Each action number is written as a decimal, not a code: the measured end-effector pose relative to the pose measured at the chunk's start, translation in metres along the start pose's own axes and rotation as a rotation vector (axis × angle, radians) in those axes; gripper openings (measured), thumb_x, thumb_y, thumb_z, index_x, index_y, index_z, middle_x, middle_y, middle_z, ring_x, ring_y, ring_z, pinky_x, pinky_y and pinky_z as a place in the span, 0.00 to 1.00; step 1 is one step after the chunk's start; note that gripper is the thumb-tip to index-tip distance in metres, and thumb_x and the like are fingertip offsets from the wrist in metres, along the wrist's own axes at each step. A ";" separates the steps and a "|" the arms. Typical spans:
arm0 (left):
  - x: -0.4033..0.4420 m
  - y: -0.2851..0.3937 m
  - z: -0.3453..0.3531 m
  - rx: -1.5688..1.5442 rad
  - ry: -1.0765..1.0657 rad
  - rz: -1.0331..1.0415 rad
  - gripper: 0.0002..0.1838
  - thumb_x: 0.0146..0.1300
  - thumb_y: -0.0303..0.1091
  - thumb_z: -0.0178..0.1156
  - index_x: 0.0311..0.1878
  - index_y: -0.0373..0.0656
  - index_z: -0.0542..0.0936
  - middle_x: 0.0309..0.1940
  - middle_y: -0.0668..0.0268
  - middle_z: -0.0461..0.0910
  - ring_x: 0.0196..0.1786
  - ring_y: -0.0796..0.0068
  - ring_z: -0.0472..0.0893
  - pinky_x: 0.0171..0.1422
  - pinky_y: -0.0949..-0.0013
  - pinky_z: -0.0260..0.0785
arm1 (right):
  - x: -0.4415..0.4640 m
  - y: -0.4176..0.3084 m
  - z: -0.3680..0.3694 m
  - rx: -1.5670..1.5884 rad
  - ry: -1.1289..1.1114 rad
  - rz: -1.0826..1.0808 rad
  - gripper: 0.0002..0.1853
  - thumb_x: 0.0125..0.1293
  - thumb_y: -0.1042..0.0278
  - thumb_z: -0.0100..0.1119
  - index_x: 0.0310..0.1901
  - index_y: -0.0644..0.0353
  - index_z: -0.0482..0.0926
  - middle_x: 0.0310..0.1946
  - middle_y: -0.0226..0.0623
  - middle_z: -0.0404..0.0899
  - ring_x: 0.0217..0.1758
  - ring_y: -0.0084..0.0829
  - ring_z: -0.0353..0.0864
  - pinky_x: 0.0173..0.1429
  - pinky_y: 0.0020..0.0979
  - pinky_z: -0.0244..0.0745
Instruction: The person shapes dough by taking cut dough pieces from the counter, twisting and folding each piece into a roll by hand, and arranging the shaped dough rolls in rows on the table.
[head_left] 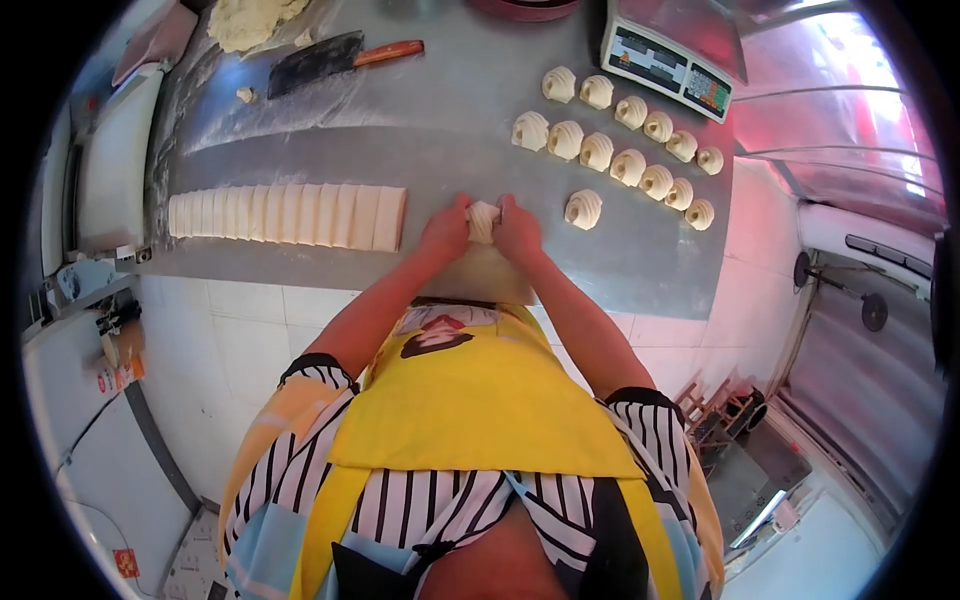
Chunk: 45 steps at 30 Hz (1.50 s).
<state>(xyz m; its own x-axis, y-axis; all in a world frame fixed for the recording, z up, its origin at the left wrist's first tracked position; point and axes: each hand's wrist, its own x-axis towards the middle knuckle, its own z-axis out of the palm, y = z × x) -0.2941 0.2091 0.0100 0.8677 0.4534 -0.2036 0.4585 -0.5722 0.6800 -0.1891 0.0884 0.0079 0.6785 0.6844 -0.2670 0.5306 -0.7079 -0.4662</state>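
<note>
- Both hands, the left (448, 228) and the right (520, 230), have curled fingers gripping opposite ends of a ridged dough piece (483, 222), near the table's (440, 150) front edge; the two-sided hold probably keeps it controlled.
- From that piece, at 3 o'clock, one coiled roll (583, 209) sits alone.
- At 9 o'clock, dough strips (285, 217) lie side by side, seemingly for easy left-hand reach.
- At 2 o'clock, two rows of coiled rolls (596, 152) stand mostly apart, perhaps against sticking; a scale (670, 60) sits beyond.
- Towards 10–11 o'clock, a cleaver (318, 66) lies well clear of the fingers, a dough mass (250, 22) behind.
- At 12 o'clock, a reddish bowl (525, 10) is cut off; its contents cannot be told.
</note>
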 end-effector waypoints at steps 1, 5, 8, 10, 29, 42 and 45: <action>0.001 0.008 -0.004 -0.072 -0.071 -0.054 0.11 0.59 0.30 0.53 0.44 0.43 0.67 0.20 0.55 0.77 0.22 0.60 0.80 0.27 0.61 0.69 | 0.000 0.011 0.009 0.153 -0.038 0.042 0.15 0.55 0.73 0.59 0.43 0.60 0.67 0.27 0.44 0.77 0.27 0.36 0.79 0.33 0.36 0.74; 0.025 0.054 -0.013 -0.449 -0.234 -0.125 0.10 0.57 0.27 0.51 0.42 0.41 0.66 0.18 0.59 0.76 0.18 0.67 0.78 0.23 0.62 0.68 | -0.025 0.037 -0.048 1.014 -0.051 0.313 0.17 0.57 0.70 0.59 0.47 0.62 0.68 0.30 0.44 0.78 0.29 0.37 0.79 0.33 0.34 0.74; 0.059 0.084 0.018 -0.546 -0.215 -0.080 0.11 0.56 0.25 0.51 0.42 0.40 0.66 0.17 0.62 0.75 0.16 0.71 0.77 0.21 0.65 0.68 | -0.069 0.057 -0.109 1.285 0.096 0.483 0.17 0.59 0.70 0.60 0.48 0.66 0.70 0.29 0.38 0.78 0.26 0.26 0.76 0.30 0.25 0.73; 0.080 0.091 0.032 -0.482 -0.234 -0.084 0.12 0.56 0.26 0.52 0.44 0.39 0.66 0.17 0.62 0.75 0.16 0.72 0.77 0.20 0.67 0.68 | -0.084 0.067 -0.120 1.239 0.153 0.519 0.16 0.60 0.69 0.60 0.47 0.68 0.71 0.28 0.36 0.77 0.24 0.22 0.75 0.29 0.22 0.72; -0.074 -0.031 -0.026 -1.331 -0.179 -0.560 0.15 0.62 0.31 0.55 0.52 0.38 0.71 0.34 0.62 0.79 0.33 0.74 0.79 0.36 0.72 0.73 | 0.075 -0.144 0.029 0.070 -0.352 -0.436 0.28 0.41 0.56 0.71 0.41 0.66 0.74 0.35 0.43 0.76 0.36 0.43 0.77 0.46 0.36 0.73; -0.037 -0.004 -0.077 -1.814 -0.167 0.015 0.25 0.56 0.20 0.54 0.59 0.38 0.65 0.53 0.61 0.73 0.61 0.63 0.70 0.67 0.58 0.60 | 0.012 -0.078 -0.083 1.258 -0.442 0.205 0.20 0.49 0.71 0.68 0.43 0.67 0.74 0.37 0.37 0.77 0.37 0.26 0.76 0.44 0.25 0.72; -0.028 0.010 -0.086 -1.716 -0.182 -0.313 0.21 0.60 0.26 0.55 0.57 0.37 0.67 0.52 0.59 0.73 0.58 0.66 0.72 0.63 0.61 0.66 | -0.002 -0.070 -0.088 1.355 -0.434 0.268 0.20 0.50 0.70 0.69 0.44 0.67 0.74 0.37 0.37 0.77 0.37 0.24 0.76 0.45 0.24 0.71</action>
<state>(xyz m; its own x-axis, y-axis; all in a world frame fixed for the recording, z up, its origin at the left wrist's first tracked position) -0.3305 0.2493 0.0833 0.8578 0.2517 -0.4482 -0.0019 0.8734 0.4870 -0.1827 0.1212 0.1147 0.3432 0.7329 -0.5874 -0.6319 -0.2825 -0.7217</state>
